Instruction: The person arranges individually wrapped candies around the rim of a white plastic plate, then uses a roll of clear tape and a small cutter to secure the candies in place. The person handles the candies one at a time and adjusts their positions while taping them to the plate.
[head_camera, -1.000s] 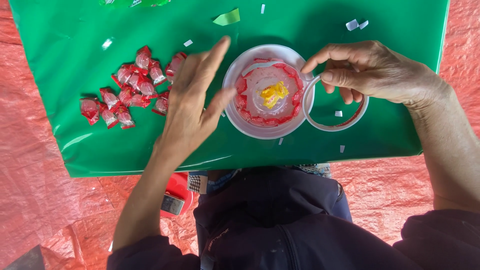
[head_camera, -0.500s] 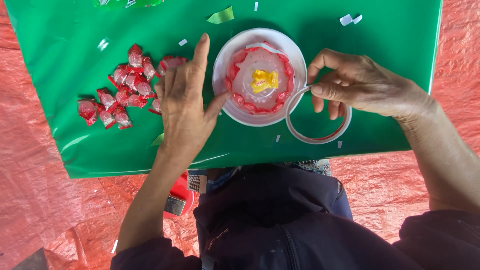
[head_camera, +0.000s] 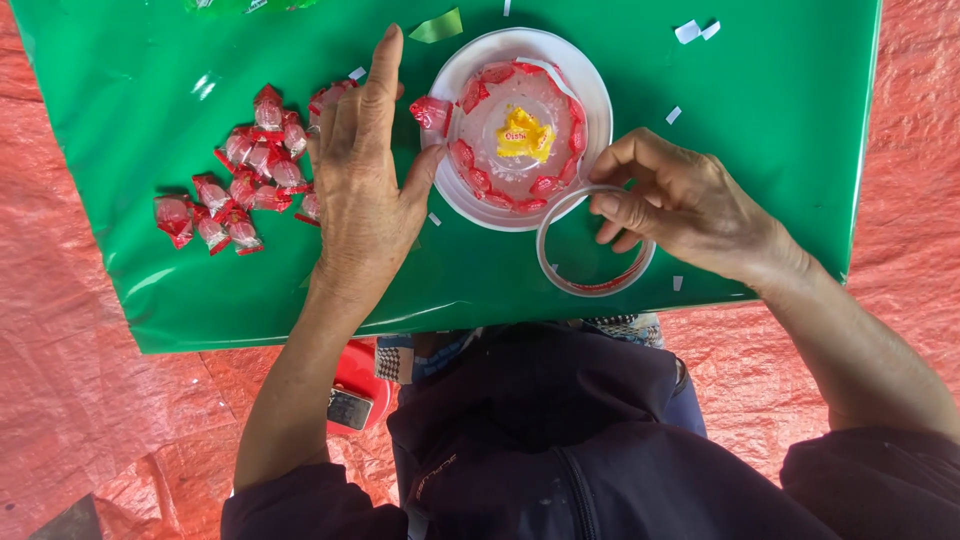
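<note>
Slippage threatens: right hand (head_camera: 690, 205) fingers pinch the tape roll (head_camera: 592, 245) just below the white plate (head_camera: 520, 130), while left hand (head_camera: 365, 180) lies flat, fingers together, thumb touching a red candy (head_camera: 430, 112) at its rim.

A heap of small sweets in red wrappers (head_camera: 245, 175) lies on the green sheet (head_camera: 760, 150), left of the white plate (head_camera: 590, 90). More red-wrapped sweets (head_camera: 480, 180) ring the clear dish on that plate, around a yellow wrapper (head_camera: 525, 135) in its middle. One red-wrapped sweet (head_camera: 430, 112) sits at the plate's left rim. Below the sheet, a small dark screen (head_camera: 350, 408) rests on a red object.
</note>
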